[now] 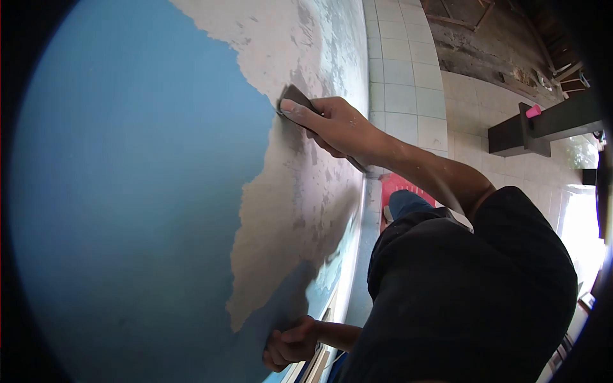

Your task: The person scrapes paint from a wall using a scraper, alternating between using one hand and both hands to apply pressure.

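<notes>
My right hand [341, 127] grips a dark scraper [299, 97], its thumb lying along the flat blade. The blade meets the wall at the ragged border between the blue paint [147, 140] and a bare, whitish patch [265, 204]. The scraper's other end sticks out below the palm. Lower in the view, my left hand [292, 343] is curled closed close to the blue wall; whether anything is inside the fingers is hidden.
Pale tiles [399, 70] run along the foot of the wall. A red plastic stool [391, 185] shows beside my legs. Farther off stands a dark wooden piece [518, 137] with a pink cup [533, 111] on it.
</notes>
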A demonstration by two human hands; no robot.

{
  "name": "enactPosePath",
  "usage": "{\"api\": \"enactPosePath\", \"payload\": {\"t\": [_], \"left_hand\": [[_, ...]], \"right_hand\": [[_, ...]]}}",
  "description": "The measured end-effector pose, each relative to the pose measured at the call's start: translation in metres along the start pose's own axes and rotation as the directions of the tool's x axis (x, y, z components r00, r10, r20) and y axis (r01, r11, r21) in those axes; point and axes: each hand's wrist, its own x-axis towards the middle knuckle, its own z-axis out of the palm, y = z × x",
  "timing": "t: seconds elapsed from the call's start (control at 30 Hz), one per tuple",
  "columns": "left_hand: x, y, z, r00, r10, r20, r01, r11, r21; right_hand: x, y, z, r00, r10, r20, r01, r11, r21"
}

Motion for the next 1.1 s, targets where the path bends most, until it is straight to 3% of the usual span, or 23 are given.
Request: {"api": "enactPosePath", "payload": {"t": [0.17,0.2,0.27,0.57,0.6,0.73,0.83,0.97,1.1], "left_hand": [[0.001,-0.001,0.003,1.0,0.018,0.008,-0.018,1.0,0.011],[0.002,-0.001,0.004,1.0,0.014,0.003,-0.014,1.0,0.017],[0.002,0.001,0.003,1.0,0.002,0.005,-0.002,1.0,0.024],[0.002,0.001,0.005,1.0,0.014,-0.005,-0.014,1.0,0.023],[0.002,0.001,0.003,1.0,0.02,0.007,-0.02,0.999,0.036],[0.003,-0.001,0.003,1.0,0.03,0.008,-0.03,0.999,0.044],[0.003,0.001,0.004,1.0,0.021,0.013,-0.021,0.999,0.043],[0.003,0.002,0.003,1.0,0.013,0.017,-0.014,0.998,0.066],[0.003,-0.001,0.003,0.999,0.04,0.018,-0.041,0.998,0.053]], "right_hand": [[-0.002,0.003,0.0,0.997,0.069,0.02,-0.068,0.997,-0.041],[-0.001,-0.001,0.003,0.998,-0.067,0.006,0.067,0.997,0.026],[0.003,-0.014,-0.002,0.997,-0.071,-0.008,0.071,0.997,0.001],[-0.005,0.001,0.008,1.0,-0.027,0.015,0.026,0.999,0.04],[-0.003,-0.008,0.006,0.998,0.055,0.0,-0.055,0.998,0.035],[-0.017,0.009,0.014,0.997,-0.029,0.073,0.028,0.999,0.016],[-0.006,0.013,0.015,0.998,0.03,0.058,-0.03,1.0,-0.009],[-0.019,0.009,0.019,0.996,0.061,0.065,-0.066,0.994,0.089],[-0.014,0.013,0.024,0.999,-0.017,0.048,0.014,0.998,0.066]]}}
